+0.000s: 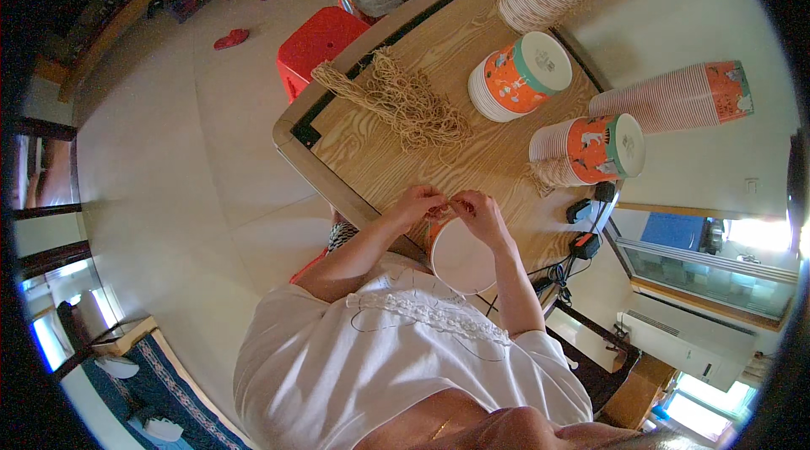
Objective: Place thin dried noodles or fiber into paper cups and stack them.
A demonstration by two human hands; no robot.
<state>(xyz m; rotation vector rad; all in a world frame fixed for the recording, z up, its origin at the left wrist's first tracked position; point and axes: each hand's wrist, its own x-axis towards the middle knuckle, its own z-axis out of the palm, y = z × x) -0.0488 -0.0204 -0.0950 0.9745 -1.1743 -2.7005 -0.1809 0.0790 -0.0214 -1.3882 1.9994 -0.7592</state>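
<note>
Both hands pinch at the rim of a white paper cup (461, 256) above the worktop's (380, 155) near edge; left hand (419, 201), right hand (477, 210); steady fingertips would help.

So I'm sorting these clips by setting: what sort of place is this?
Probably a home used for piecework: a wooden table on a tiled floor, red slippers lying about, and stacks of paper cups beside a bundle of cords.
</note>
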